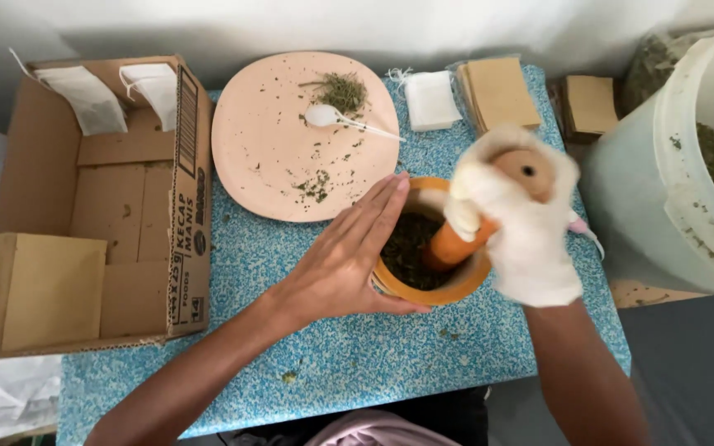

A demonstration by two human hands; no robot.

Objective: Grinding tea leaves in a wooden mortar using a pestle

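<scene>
Herbs (406, 248) lie dark inside the mortar (456, 289), under the pestle (464, 239) that the gloved right hand (526, 223) grips closed. Left hand (349, 256) is flat and open, fingers against the rim, holding nothing. I think a hard stroke may slip and hit these fingers, or throw herbs onto the mat (332, 347) below.

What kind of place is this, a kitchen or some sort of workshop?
Probably a small home workbench for packing dried herbs. The gloved right hand holds a pestle in a mortar of dark herbs, steadied by the left hand. Nearby are a plate with herb crumbs, brown envelopes and a tub.
</scene>
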